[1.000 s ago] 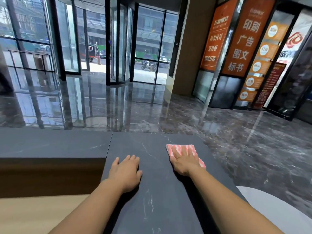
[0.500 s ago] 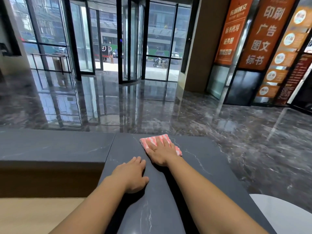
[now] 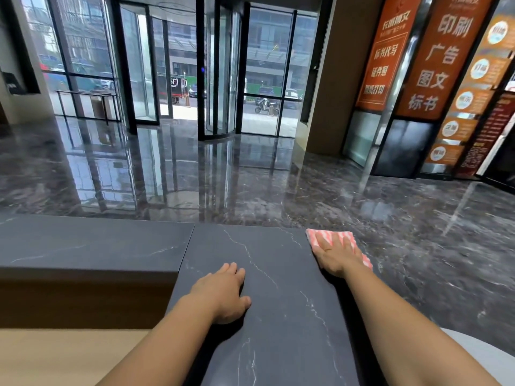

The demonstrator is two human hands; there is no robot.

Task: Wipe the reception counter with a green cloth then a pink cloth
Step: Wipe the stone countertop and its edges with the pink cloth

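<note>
Dark grey white-veined stone reception counter [image 3: 284,316]: broad flat slab, hard, probably slick.
Left hand [image 3: 223,293]: flat on counter, fingers straight, holding nothing, well apart from right.
Right hand [image 3: 334,254]: fingers spread straight, pressing cloth at counter's far right corner.
Pink-and-white striped folded cloth [image 3: 345,234]: thin, soft, light. Likely slides easily and bunches if pinched. Best driven by flat palm on its middle.
Green cloth not in view.

right hand [image 3: 335,253] flat, fingers spread, pressing pink cloth [image 3: 348,238] at the far right corner of dark marble counter [image 3: 278,316], about 1 o'clock. left hand [image 3: 223,291] palm down on the counter at 11 o'clock, well apart from the cloth. glossy marble floor [image 3: 278,185] at 12.
</note>
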